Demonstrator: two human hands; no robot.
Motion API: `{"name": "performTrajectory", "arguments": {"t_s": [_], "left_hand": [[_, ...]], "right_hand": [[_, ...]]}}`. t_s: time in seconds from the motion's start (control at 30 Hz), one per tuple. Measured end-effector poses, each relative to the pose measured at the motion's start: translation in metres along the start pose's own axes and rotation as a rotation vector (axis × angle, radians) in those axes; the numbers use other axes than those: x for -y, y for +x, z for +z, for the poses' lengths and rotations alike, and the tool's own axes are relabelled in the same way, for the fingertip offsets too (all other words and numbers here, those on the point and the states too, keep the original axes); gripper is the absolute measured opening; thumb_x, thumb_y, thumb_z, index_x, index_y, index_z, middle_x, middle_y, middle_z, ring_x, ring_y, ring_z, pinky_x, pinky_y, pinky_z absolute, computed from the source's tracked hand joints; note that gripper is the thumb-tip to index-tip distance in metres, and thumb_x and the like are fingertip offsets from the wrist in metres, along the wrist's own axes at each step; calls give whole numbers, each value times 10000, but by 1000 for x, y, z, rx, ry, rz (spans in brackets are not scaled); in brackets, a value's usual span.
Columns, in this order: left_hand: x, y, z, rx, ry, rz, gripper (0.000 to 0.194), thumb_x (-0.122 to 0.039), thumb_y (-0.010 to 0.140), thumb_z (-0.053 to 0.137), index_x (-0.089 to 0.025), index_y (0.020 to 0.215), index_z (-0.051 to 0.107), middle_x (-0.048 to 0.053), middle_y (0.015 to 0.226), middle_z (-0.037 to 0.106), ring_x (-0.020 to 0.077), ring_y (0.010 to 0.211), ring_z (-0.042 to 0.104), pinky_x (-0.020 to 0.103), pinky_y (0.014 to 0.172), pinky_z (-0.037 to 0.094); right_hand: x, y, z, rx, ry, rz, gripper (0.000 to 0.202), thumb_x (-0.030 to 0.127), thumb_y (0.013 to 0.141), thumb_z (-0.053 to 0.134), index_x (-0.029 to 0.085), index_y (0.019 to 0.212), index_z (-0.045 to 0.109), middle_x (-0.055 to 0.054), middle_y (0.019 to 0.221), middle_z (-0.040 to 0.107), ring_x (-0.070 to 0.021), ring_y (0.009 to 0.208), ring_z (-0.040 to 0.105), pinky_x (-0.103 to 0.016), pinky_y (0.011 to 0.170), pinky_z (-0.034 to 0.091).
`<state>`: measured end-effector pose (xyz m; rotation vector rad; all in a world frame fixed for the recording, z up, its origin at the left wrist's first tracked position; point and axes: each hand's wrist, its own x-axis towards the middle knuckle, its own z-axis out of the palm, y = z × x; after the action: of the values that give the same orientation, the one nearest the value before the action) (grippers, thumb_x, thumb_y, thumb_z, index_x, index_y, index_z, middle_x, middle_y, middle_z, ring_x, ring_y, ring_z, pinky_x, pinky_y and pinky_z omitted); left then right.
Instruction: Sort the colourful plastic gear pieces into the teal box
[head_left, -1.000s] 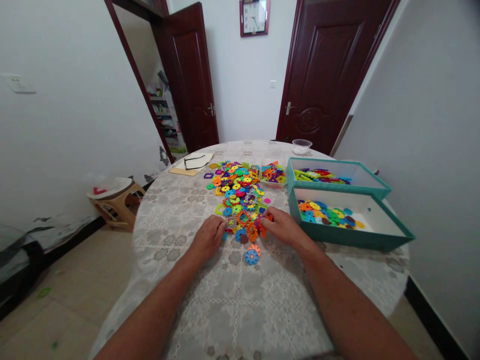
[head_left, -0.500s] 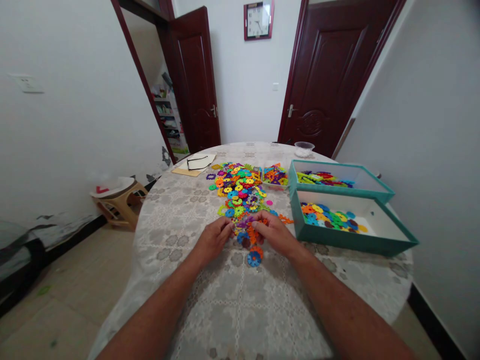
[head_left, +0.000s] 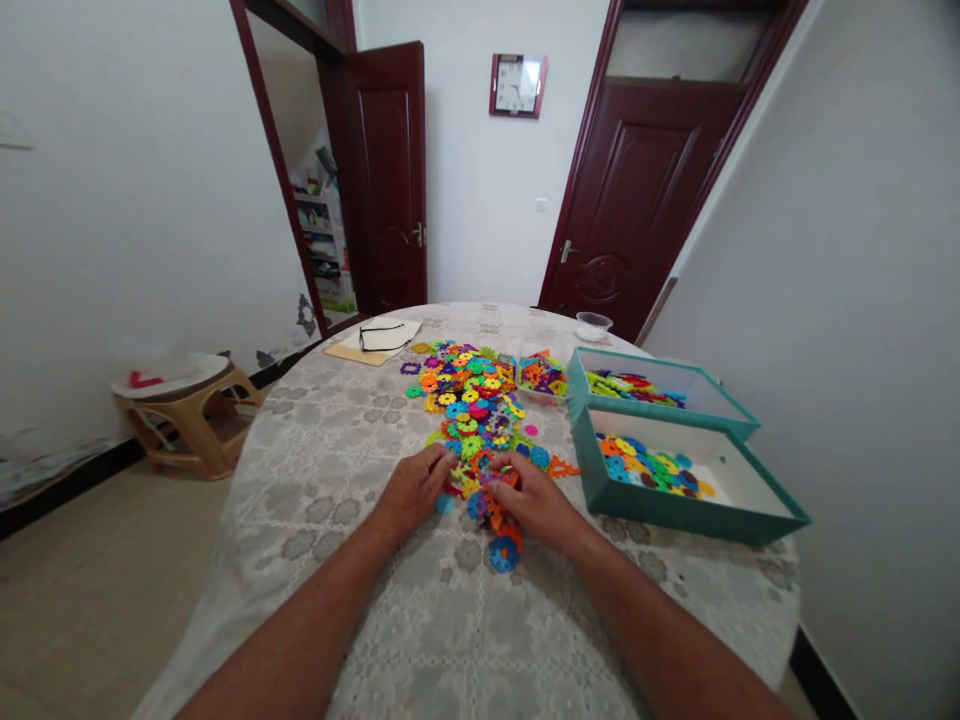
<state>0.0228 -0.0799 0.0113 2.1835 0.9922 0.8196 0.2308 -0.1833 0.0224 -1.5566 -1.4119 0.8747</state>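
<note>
My right hand is closed on a cluster of joined plastic building pieces, mostly orange with some purple. A blue notched disc sits at the cluster's near end, close to the tablecloth. To the left, my left hand has thumb and fingers pressed together at the near edge of the loose pile; whatever they pinch is hidden. Just beyond both hands spreads the pile of notched plastic discs in many colours. An orange openwork piece lies right of my right hand.
Two teal-rimmed boxes stand at right: the near box holds loose discs, the far box long pieces. A small clear tub holds more pieces. Glasses lie on paper at far left; a clear bowl stands at the back.
My hands have drawn apart slightly, the left moving away from the cluster. The cluster stays in my right hand. The camera view has tilted up and shifted a little.
</note>
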Motion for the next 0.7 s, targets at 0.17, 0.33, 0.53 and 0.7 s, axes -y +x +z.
{"name": "performTrajectory", "arguments": {"t_s": [0.17, 0.33, 0.53, 0.7], "left_hand": [[7, -5, 3, -84, -56, -68, 400, -472, 1034, 426, -215, 762, 570, -26, 692, 580, 164, 695, 559, 270, 682, 403], [10, -5, 3, -55, -42, -38, 393, -470, 1034, 409, -218, 786, 579, -12, 721, 595, 173, 711, 571, 283, 691, 393], [9, -6, 4, -64, -43, -7, 355, -428, 1017, 434, -222, 765, 576, -7, 692, 600, 173, 677, 576, 282, 666, 383], [9, -6, 5, -37, -38, 17, 310, -401, 1016, 456, -231, 798, 598, -3, 730, 652, 172, 699, 612, 279, 688, 402]], "right_hand": [[28, 28, -36, 7, -231, 45, 266, 362, 929, 603, 246, 1167, 635, 54, 624, 635, -147, 510, 594, -220, 487, 408], [59, 104, -88, -314, -484, 111, 287, 312, 934, 613, 190, 1191, 651, 11, 636, 695, -154, 514, 643, -240, 570, 488], [71, 156, -117, -560, -604, 73, 430, 221, 917, 592, 126, 1333, 644, -199, 1221, 732, -293, 1142, 693, -388, 1014, 499], [44, 125, -90, -473, -613, -6, 357, 185, 921, 524, 160, 1223, 714, -135, 1213, 741, -253, 1139, 690, -371, 1026, 507]]}}
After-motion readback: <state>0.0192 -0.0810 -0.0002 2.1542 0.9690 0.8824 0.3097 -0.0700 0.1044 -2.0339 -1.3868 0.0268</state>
